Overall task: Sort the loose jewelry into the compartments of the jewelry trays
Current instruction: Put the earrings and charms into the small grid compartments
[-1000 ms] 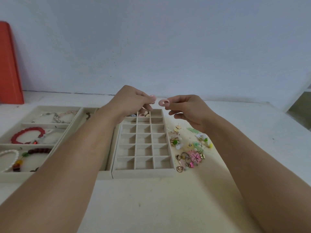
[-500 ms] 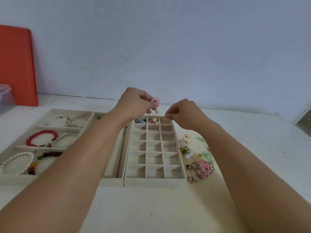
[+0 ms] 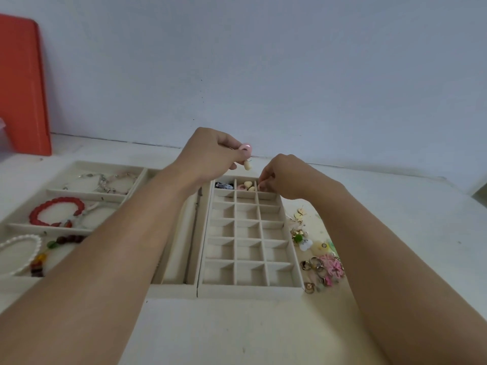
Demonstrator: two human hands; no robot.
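1. The pink earring (image 3: 246,150) with its cream drop hangs above the far edge of the grid tray (image 3: 247,288), pinched in the left hand (image 3: 210,156).
2. Its drop points down at the far middle cell (already holding a like pair), so this hand is nearer.
3. The right hand (image 3: 284,177) dips curled fingertips into the far right cell; whether they hold anything I cannot tell.
4. Loose jewelry (image 3: 320,256) lies on the tabletop (image 3: 237,333), right of the tray.
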